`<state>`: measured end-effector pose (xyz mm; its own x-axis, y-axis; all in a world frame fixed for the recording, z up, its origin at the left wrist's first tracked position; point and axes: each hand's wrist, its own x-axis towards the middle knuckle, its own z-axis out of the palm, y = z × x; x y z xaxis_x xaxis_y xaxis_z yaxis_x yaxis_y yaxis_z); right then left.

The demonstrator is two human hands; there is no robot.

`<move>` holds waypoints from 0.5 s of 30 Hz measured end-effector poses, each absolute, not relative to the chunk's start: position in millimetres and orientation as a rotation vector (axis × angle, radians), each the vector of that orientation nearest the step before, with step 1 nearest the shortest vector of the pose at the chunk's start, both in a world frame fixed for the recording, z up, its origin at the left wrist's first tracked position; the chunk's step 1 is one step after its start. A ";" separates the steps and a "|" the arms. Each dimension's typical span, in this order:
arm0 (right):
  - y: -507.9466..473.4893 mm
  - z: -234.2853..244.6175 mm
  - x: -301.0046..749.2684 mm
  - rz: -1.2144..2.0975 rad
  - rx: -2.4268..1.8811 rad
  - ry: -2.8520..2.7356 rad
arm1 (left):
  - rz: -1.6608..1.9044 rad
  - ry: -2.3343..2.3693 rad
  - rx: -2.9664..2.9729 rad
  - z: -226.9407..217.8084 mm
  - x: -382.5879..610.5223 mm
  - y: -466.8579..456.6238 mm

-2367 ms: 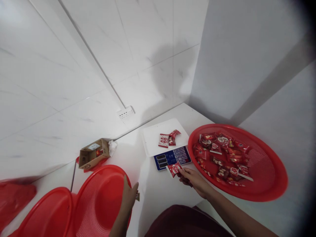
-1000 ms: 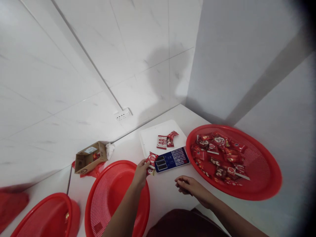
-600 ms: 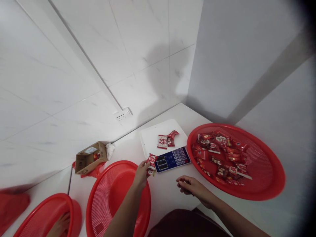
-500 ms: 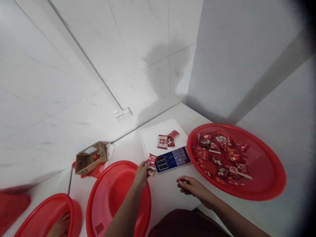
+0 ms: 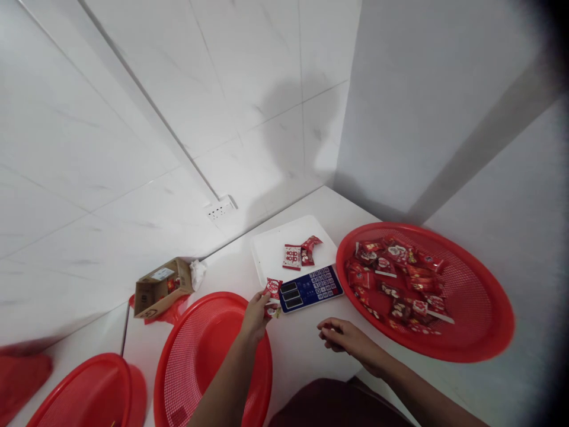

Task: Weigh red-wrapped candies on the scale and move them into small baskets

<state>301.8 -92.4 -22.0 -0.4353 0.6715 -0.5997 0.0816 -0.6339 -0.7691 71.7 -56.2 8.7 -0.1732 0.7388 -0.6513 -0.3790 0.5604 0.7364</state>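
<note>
My left hand [image 5: 256,315] is closed on red-and-white wrapped candies [image 5: 272,289], at the left end of a digital scale's blue keypad panel [image 5: 311,289]. On the scale's white pan [image 5: 271,246] lie a square red-and-white packet [image 5: 291,257] and red wrapped candies [image 5: 307,257] beside it. In front of the scale, my right hand [image 5: 342,337] hovers with its fingers curled together; whether anything is inside them is hidden. To its right stands a red basket [image 5: 484,308] with many red wrapped candies [image 5: 400,279] in it.
Below my left arm is another red plastic basket [image 5: 178,362]. A third red basket [image 5: 80,391] stands at the lower left. Behind them, a cardboard box [image 5: 151,296] with red packets rests on red plastic, near crumpled white tissue [image 5: 198,273]. Tiled wall and socket [image 5: 221,207] close off the back.
Another hand, in the lower-left basket before, is out of sight now. My own hands and the candies on the scale have stayed nearly still.
</note>
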 end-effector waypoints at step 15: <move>-94.7 -24.6 301.3 2.132 -1.389 -1.056 | 1.038 1.395 0.285 3.9 75.2 -47.4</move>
<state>301.3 -94.7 -24.6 -0.4362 0.6641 -0.6072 0.0804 -0.6433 -0.7614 75.2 -47.4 3.9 -0.1586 0.7306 -0.6641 -0.4264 0.5560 0.7135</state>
